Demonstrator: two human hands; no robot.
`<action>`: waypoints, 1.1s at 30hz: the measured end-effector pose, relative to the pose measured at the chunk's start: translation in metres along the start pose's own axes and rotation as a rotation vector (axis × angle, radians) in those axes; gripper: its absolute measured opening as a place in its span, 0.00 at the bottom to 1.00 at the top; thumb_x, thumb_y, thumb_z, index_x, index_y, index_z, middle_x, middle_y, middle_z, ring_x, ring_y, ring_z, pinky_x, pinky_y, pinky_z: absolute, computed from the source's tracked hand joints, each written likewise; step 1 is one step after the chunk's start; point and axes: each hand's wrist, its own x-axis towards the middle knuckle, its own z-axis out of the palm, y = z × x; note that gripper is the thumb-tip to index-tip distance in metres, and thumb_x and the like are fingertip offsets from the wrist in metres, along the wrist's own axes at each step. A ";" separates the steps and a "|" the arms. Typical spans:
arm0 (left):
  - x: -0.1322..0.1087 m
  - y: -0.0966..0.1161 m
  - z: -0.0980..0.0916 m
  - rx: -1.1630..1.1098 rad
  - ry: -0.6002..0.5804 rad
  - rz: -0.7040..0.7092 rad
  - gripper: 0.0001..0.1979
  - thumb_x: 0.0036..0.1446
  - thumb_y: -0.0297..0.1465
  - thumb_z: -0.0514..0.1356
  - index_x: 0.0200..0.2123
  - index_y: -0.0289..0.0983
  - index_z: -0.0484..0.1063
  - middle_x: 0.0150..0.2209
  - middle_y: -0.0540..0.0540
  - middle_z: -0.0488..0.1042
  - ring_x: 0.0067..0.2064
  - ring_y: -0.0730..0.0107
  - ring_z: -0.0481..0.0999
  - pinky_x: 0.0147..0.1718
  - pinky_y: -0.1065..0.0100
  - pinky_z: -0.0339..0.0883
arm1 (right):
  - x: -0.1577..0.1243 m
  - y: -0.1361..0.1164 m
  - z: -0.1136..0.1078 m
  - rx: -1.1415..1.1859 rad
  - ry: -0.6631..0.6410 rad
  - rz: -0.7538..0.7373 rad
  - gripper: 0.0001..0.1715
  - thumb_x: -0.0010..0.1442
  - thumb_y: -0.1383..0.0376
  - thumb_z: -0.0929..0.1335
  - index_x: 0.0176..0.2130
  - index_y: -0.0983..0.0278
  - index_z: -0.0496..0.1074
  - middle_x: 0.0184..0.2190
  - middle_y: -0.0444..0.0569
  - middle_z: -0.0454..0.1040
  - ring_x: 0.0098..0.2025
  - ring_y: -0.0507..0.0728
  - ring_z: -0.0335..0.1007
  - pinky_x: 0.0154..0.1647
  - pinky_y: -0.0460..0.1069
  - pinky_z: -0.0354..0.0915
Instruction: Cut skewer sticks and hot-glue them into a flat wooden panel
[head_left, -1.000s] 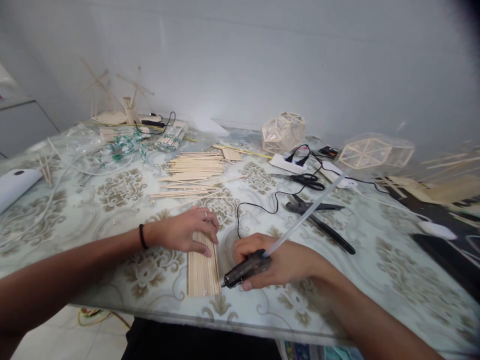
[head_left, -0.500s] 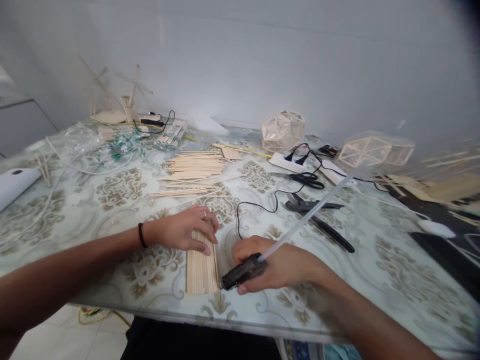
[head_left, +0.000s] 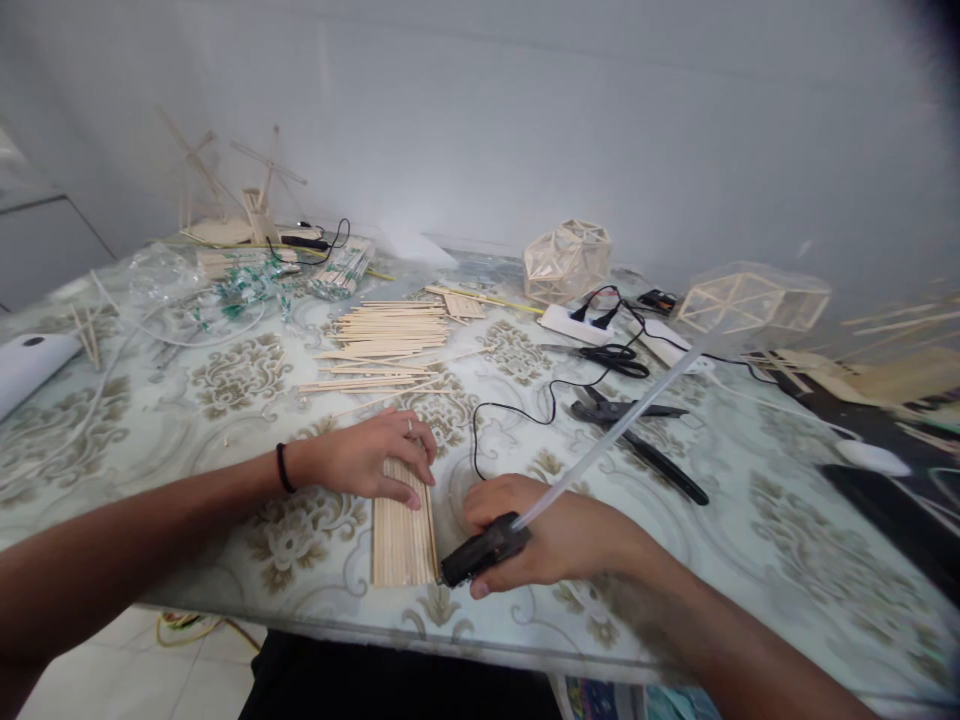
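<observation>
My left hand [head_left: 369, 458] lies flat, fingers down, on the far end of a panel of wooden sticks laid side by side [head_left: 403, 540] near the table's front edge. My right hand [head_left: 551, 535] is closed round a black glue gun [head_left: 484, 550] with a long clear glue stick [head_left: 607, 435] rising from its back. The gun's nozzle touches the panel's near right corner. A black cord [head_left: 525, 405] runs from the gun toward the back of the table.
A heap of loose sticks [head_left: 390, 335] lies behind the hands. A white power strip [head_left: 577, 325], black scissors [head_left: 611, 358] and black pliers [head_left: 637, 440] sit to the right. Stick-built polyhedra [head_left: 566, 262] and small stick models [head_left: 232, 205] stand near the wall. The table's front edge [head_left: 450, 640] is close.
My right hand has drawn the glue gun slightly left and toward me along the panel's right edge. My left hand stays pressed on the panel.
</observation>
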 end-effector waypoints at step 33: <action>-0.001 -0.001 0.000 -0.008 -0.005 -0.013 0.11 0.62 0.42 0.69 0.43 0.42 0.84 0.50 0.42 0.78 0.53 0.59 0.74 0.58 0.57 0.58 | -0.001 0.001 -0.004 -0.086 0.044 0.037 0.25 0.57 0.49 0.77 0.25 0.63 0.69 0.25 0.40 0.65 0.29 0.51 0.63 0.32 0.48 0.57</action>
